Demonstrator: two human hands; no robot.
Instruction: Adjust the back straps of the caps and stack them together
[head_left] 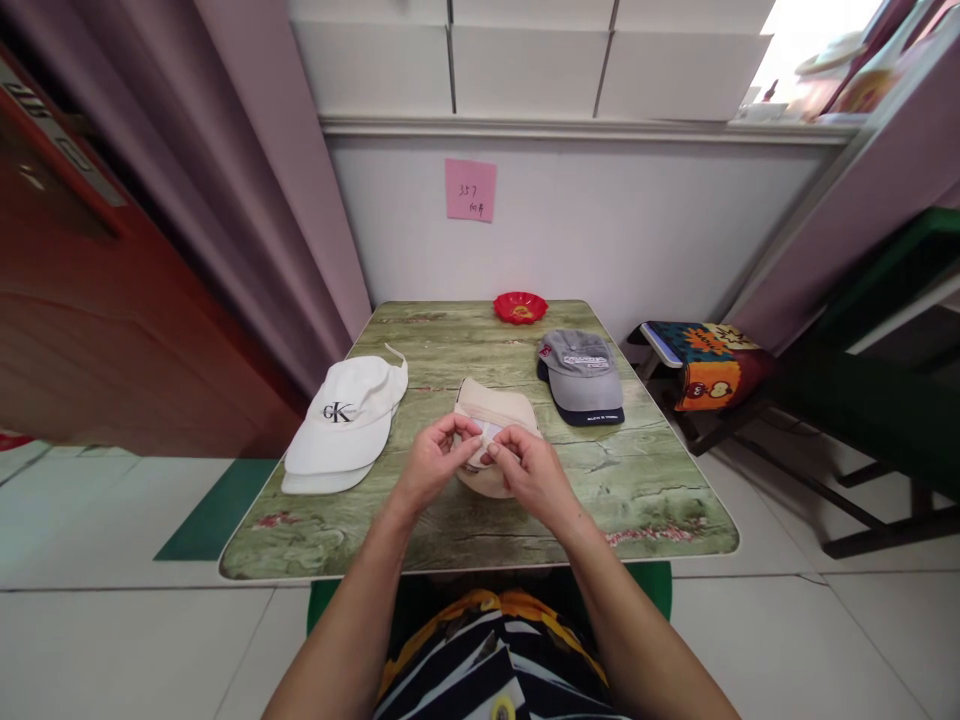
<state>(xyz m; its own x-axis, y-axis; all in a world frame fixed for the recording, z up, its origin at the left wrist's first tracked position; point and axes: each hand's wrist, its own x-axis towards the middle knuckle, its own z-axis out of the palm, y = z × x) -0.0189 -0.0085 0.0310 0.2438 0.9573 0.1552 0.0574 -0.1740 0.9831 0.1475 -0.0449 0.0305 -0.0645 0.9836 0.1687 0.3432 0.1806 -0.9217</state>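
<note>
A beige cap (499, 400) lies at the middle of the table, close to me. My left hand (442, 455) and my right hand (529, 470) meet over it, both with fingers pinched. Between the fingertips is a pale strap at the cap's opening; its exact fastening is too small to make out. To the left sits a white cap (349, 410) with dark letters on its front and a loose strap end sticking up. On the right rests a grey cap (581, 370) with a dark brim edge, apart from my hands.
A red scalloped dish (520, 308) stands at the back of the wood-patterned table (450, 345). A pink note (470, 190) sticks to the wall behind. Right of the table are a dark green chair (862, 370) and a stool with a patterned cloth (709, 360).
</note>
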